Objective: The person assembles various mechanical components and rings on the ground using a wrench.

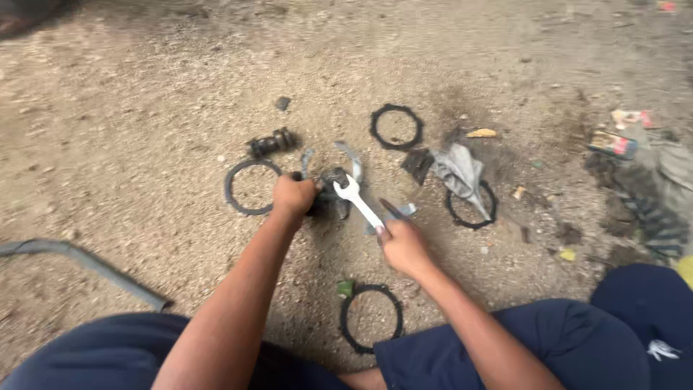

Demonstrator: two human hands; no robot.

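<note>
My left hand (292, 196) is closed around a dark, greasy metal part (333, 189) lying on the dirt ground. My right hand (401, 245) grips the handle of a silver open-end wrench (358, 201), whose jaw sits on that part. A curved grey metal piece (351, 156) pokes out just beyond the part.
Several black rubber rings lie around: one at left (247, 187), one far (396, 127), one near my knees (372, 318), one under a grey rag (462, 173). A dark cylindrical piece (272, 143) lies beyond my left hand. A grey pipe (86, 264) runs at left; litter sits at right.
</note>
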